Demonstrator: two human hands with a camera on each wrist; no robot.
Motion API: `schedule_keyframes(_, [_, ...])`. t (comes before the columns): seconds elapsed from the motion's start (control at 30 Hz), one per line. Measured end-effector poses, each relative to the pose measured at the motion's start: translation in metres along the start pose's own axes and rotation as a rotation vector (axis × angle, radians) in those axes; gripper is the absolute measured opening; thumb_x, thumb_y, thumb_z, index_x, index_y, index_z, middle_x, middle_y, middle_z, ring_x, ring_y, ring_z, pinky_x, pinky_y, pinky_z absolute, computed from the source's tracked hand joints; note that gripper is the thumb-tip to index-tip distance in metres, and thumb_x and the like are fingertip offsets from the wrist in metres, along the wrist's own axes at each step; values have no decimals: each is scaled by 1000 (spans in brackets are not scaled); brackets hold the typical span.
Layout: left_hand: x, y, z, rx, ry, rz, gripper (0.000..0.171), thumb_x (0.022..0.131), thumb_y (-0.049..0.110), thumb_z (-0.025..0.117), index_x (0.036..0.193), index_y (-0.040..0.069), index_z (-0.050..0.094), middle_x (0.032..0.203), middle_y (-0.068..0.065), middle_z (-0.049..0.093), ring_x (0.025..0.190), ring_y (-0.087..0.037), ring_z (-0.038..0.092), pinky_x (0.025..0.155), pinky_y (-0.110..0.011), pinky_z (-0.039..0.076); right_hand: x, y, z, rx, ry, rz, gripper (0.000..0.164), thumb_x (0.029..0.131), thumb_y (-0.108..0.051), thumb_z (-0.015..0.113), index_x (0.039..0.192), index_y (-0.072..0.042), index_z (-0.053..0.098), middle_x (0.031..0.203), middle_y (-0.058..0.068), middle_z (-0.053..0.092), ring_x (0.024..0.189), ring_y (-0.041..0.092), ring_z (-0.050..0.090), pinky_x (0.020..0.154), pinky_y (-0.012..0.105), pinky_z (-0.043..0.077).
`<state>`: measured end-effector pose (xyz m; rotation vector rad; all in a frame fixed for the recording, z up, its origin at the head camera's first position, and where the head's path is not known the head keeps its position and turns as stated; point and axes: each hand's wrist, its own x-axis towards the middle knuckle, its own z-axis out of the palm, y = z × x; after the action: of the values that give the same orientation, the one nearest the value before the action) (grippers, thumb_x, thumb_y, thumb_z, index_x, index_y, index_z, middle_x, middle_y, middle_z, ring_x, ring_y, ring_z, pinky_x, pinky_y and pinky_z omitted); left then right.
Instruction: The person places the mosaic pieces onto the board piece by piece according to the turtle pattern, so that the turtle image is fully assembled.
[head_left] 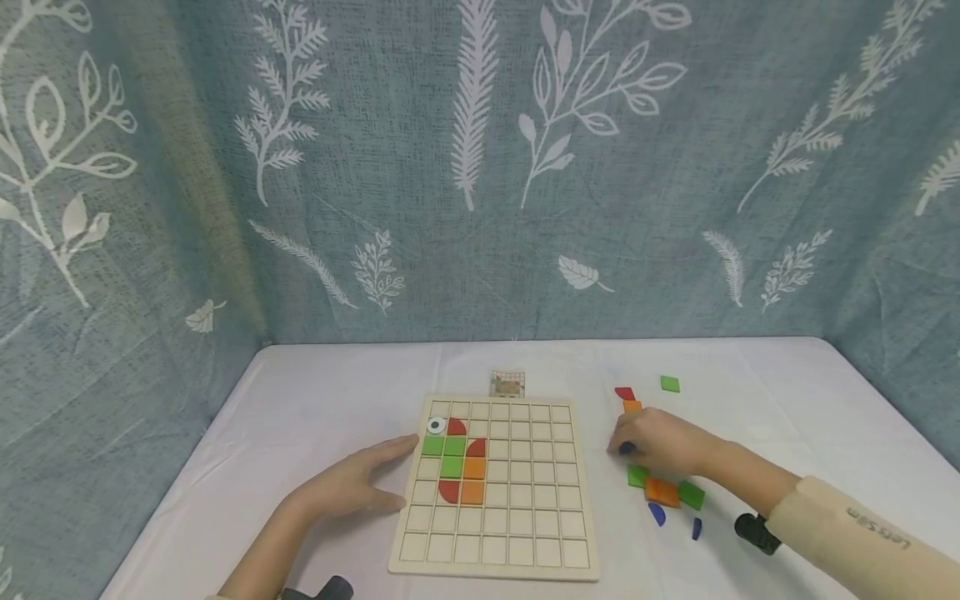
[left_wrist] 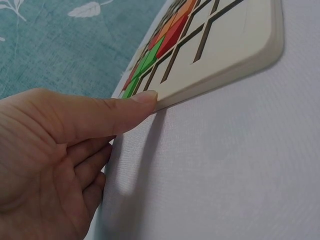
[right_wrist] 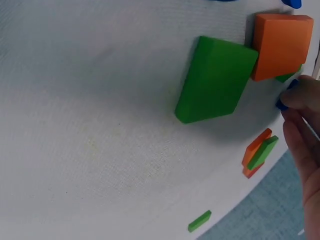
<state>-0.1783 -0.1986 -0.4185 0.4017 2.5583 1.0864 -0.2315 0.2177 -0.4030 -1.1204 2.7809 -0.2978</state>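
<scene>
A wooden grid board [head_left: 525,575] lies on the table with coloured pieces set in its left squares: a round eye piece [head_left: 436,425], green squares [head_left: 452,467], orange squares [head_left: 472,492] and red rounded pieces [head_left: 448,491]. My left hand [head_left: 348,487] rests along the board's left side, its index fingertip and thumb at the edge. The thumb [left_wrist: 125,112] meets the board's rim in the left wrist view. To the right of the board, my right hand [head_left: 663,442] pinches a small blue piece [right_wrist: 287,96] between thumb and fingers, above the loose pieces.
Loose pieces lie around my right hand: an orange block [head_left: 662,492], a green block [head_left: 692,495], blue rounded pieces [head_left: 656,513], a red piece [head_left: 624,392] and a green square [head_left: 670,383] farther back. A small picture card [head_left: 507,383] lies behind the board. A patterned curtain [head_left: 480,250] hangs beyond the table.
</scene>
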Motion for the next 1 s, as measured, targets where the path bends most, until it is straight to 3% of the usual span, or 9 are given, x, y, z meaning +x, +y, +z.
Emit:
schedule_keyframes(0.17, [0, -1, 0, -3, 0, -6, 81, 67, 22, 78, 138, 5, 41, 145, -16, 35, 135, -39, 25, 109, -56, 21, 0, 0, -1, 62, 11, 64, 19, 76, 1, 69, 89, -12, 73, 88, -6, 67, 84, 11, 63, 75, 26, 56])
schedule_keyframes(0.47, [2, -1, 1, 1, 12, -42, 82, 66, 21, 78, 139, 7, 42, 145, -14, 36, 136, -37, 26, 109, -55, 23, 3, 2, -10, 133, 20, 57, 20, 74, 4, 66, 87, -11, 71, 84, -6, 66, 77, 8, 59, 71, 25, 55])
schedule_keyframes(0.73, [2, -2, 2, -9, 21, -46, 82, 66, 19, 78, 138, 7, 42, 145, -15, 36, 136, -38, 25, 109, -55, 22, 8, -2, -23, 163, -2, -4, 18, 75, 2, 70, 90, -6, 71, 85, -2, 68, 75, 7, 59, 70, 26, 55])
schedule_keyframes(1.0, [3, -2, 2, -13, 14, -57, 83, 66, 20, 78, 139, 7, 41, 146, -14, 35, 136, -37, 24, 110, -54, 22, 20, -19, -19, 186, 14, -79, 18, 78, 3, 67, 94, -5, 70, 90, 1, 69, 82, 10, 63, 72, 23, 55])
